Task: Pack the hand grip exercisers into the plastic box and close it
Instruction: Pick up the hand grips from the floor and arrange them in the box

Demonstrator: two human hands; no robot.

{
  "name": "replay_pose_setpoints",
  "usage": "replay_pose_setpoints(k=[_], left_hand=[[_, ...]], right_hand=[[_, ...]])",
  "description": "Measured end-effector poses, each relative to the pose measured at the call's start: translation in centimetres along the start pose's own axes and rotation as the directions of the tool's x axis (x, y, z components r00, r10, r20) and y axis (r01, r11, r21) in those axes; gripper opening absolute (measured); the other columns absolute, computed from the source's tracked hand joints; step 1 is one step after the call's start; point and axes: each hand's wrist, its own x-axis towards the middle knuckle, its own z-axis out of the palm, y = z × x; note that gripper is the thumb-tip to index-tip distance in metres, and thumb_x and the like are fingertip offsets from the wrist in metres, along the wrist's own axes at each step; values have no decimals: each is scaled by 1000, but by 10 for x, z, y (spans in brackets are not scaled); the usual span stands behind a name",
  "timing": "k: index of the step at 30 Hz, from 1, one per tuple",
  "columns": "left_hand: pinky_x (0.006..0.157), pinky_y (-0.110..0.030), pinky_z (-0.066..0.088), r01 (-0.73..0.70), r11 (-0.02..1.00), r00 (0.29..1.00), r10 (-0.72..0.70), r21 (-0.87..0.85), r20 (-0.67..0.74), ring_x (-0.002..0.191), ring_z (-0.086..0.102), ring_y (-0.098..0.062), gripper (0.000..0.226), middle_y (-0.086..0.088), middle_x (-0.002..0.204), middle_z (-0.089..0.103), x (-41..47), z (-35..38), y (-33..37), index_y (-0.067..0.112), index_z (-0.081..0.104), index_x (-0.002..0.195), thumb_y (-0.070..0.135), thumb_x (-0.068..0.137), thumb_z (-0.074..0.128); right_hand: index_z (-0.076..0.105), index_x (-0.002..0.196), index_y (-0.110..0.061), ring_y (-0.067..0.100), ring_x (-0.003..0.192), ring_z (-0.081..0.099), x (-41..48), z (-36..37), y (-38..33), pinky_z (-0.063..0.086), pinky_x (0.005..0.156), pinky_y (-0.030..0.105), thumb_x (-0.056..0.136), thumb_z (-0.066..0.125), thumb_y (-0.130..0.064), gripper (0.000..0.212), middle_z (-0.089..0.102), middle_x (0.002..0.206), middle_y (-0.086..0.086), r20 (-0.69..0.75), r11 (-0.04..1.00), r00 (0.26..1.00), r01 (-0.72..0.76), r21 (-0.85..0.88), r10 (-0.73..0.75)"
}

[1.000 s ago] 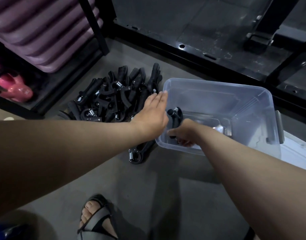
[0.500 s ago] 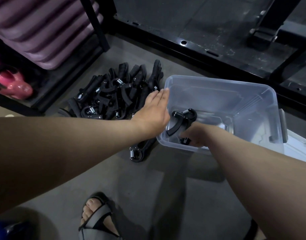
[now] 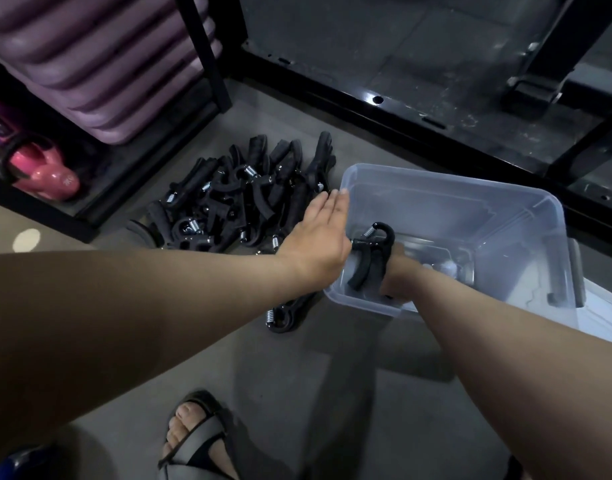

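Right hand (image 3: 399, 282), inside plastic box (image 3: 453, 183): fingers curled round one hand grip exerciser (image 3: 370, 254). Left hand (image 3: 318, 237): fingers straight, together, at box's nine o'clock wall.

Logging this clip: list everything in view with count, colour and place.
exerciser pile: many, count unclear, black, floor left of box
lone exerciser: one, black, floor by box's near-left corner
held exerciser: one, black, inside box
plastic box: one, clear, open, on floor
whitish panel: one, possibly the lid, right of box
kettlebell: one, pink, low shelf, left
ribbed stack: one, purple, shelf, upper left
rack frame: one, black, behind box
sandalled foot: one, bottom centre
left hand: flat, at box's left wall
right hand: inside box, grips held exerciser
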Motion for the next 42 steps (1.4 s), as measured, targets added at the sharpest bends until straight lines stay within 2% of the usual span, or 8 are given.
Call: replay_pose_setpoints(k=[4, 8, 14, 18, 23, 27, 35, 42], left_hand=[[120, -38, 18, 75, 995, 997, -72, 60, -38, 150, -4, -14, 67, 1, 165, 5, -1, 1, 5, 12, 0, 156, 25, 98, 29], [119, -39, 18, 87, 996, 995, -85, 29, -47, 150, -3, -12, 66, 3, 165, 6, 0, 2, 6, 14, 2, 157, 25, 98, 30], [118, -41, 24, 115, 953, 983, -149, -279, -105, 148, 13, -19, 63, -2, 160, 23, 13, -3, -3, 15, 16, 155, 21, 97, 38], [111, -40, 34, 110, 921, 938, -220, -375, -266, 128, 44, -29, 45, -11, 141, 36, 5, -9, -31, 12, 44, 138, 15, 94, 39], [96, -35, 47, 557, 826, 820, -531, -84, 213, 114, 57, -36, 36, -16, 128, 55, -2, -4, -80, 9, 56, 124, 19, 91, 47], [77, -27, 46, 459, 877, 768, -471, 139, 434, 105, 63, -29, 36, -12, 120, 64, -18, 16, -83, 9, 58, 121, 31, 94, 53], [101, -35, 41, 384, 846, 780, -511, 370, 360, 123, 48, -38, 63, -20, 134, 51, 1, 44, -73, 12, 58, 128, 62, 90, 50], [84, -33, 43, 350, 871, 783, -474, 344, 403, 111, 60, -36, 45, -11, 119, 62, 0, 41, -72, 13, 62, 114, 51, 93, 51]], right_hand=[[61, 111, -11, 34, 106, 62, 15, 4, 3, 51, 92, 39, 79, 60, -34, 39, 67, 114, 14, -58, 996, 995, 81, 41, -79], [55, 96, -11, 34, 90, 54, 6, -12, -20, 38, 76, 30, 92, 45, -27, 19, 58, 95, 15, -439, 906, 888, 289, 309, -134], [59, 126, -13, 24, 114, 57, -30, -32, -82, 43, 99, 34, 99, 38, -27, 37, 64, 123, 6, -540, 615, 824, 517, 595, -171], [45, 138, -18, 29, 116, 55, -34, -18, -85, 43, 96, 39, 99, 36, -39, 44, 60, 127, 9, -486, 632, 842, 511, 583, -233], [20, 150, -17, 22, 99, 56, -36, -11, -84, 37, 79, 32, 101, 32, -33, 53, 54, 129, 15, -468, 674, 824, 545, 498, -321], [0, 156, -22, 29, 120, 52, -38, -10, -92, 40, 96, 39, 103, 26, -33, 60, 47, 140, 17, -476, 687, 840, 508, 519, -261], [-2, 156, -26, 28, 131, 43, -42, -3, -101, 30, 89, 31, 104, 25, -34, 59, 28, 157, 9, -469, 636, 865, 466, 616, -179], [-3, 156, -23, 28, 142, 30, -48, -5, -97, 28, 107, 37, 105, 26, -36, 60, 18, 161, 7, -457, 663, 866, 465, 587, -203]])
